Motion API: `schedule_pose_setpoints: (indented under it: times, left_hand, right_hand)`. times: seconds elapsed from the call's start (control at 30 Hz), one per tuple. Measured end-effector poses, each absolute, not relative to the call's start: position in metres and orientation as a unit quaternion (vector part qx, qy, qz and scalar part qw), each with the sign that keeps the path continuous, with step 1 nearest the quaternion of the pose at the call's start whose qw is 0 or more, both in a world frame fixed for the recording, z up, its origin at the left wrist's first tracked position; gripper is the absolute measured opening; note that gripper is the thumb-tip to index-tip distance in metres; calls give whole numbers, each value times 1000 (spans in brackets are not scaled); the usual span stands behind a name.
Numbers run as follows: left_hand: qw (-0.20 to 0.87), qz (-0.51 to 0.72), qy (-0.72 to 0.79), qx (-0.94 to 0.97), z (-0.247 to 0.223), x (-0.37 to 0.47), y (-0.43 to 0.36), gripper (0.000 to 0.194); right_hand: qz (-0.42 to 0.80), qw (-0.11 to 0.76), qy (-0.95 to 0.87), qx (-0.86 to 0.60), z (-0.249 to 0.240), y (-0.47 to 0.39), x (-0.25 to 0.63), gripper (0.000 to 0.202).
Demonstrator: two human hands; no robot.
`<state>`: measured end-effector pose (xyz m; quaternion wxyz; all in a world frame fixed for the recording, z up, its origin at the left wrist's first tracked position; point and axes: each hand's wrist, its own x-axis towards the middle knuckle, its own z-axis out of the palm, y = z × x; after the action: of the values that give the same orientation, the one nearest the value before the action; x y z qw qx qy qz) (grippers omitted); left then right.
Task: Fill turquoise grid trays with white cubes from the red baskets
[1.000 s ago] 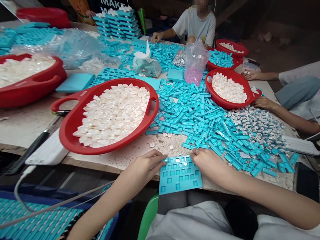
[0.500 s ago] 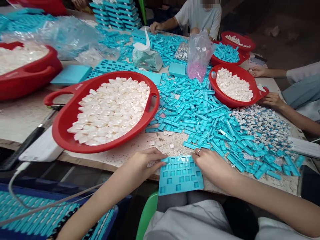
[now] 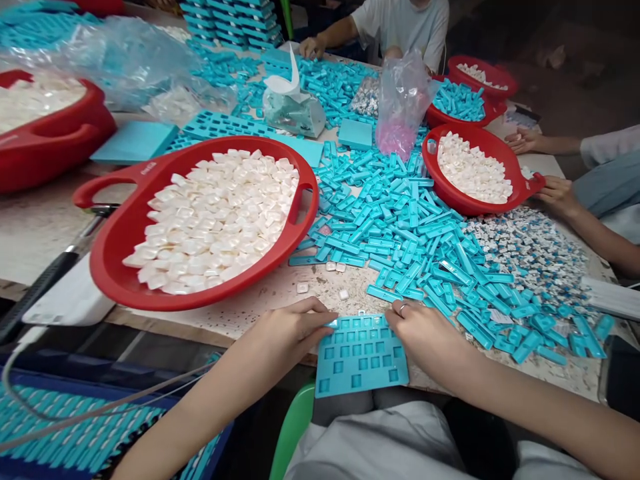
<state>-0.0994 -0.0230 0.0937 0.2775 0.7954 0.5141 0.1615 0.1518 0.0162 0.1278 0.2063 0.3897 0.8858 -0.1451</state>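
In the head view, holding a blue plate (image 3: 361,357) by its two far corners, partly over the lap, at the near edge of the table (image 3: 260,303). Pinching one corner between thumb and forefinger of the left hand (image 3: 295,327); clamping the other with the right hand (image 3: 425,330), ring in sight but thumb mostly hidden. Cannot tell whether also nipping a small piece at the left corner. Gripping from both sides, probably to share the weight and prevent twisting; leaving the square holes uncovered between the hands, likely for a clear look at them.

Just beyond the plate, a few loose white squares (image 3: 343,294). Past the left hand, a red bowl (image 3: 111,267) heaped with white pieces (image 3: 225,213), placed near, probably for a short reach. Beside it, a white box (image 3: 70,300) and a hammer (image 3: 45,280), perhaps laid there to be out of the way.

Close to the right hand, a spread of blue strips (image 3: 400,220); cannot tell whether touching any. Farther right, a second red bowl (image 3: 463,207) beside a co-worker's hand (image 3: 557,193), presumably put there for easy reach from that side.
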Motion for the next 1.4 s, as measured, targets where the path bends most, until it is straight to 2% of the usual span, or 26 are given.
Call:
schedule_pose_setpoints:
  times: [0.2,0.7,1.4]
  left_hand:
    - [313,180,509,781,98,-103,-23,25]
    - [306,168,519,780,100,-99,-25,26]
    - [226,51,553,801,103,-87,-28,23]
  right_hand:
    - [-140,188,894,381,124,15,154,28]
    - [-144,194,892,383,123,13,156,36]
    - [-154,197,887,389,127,15,154,33]
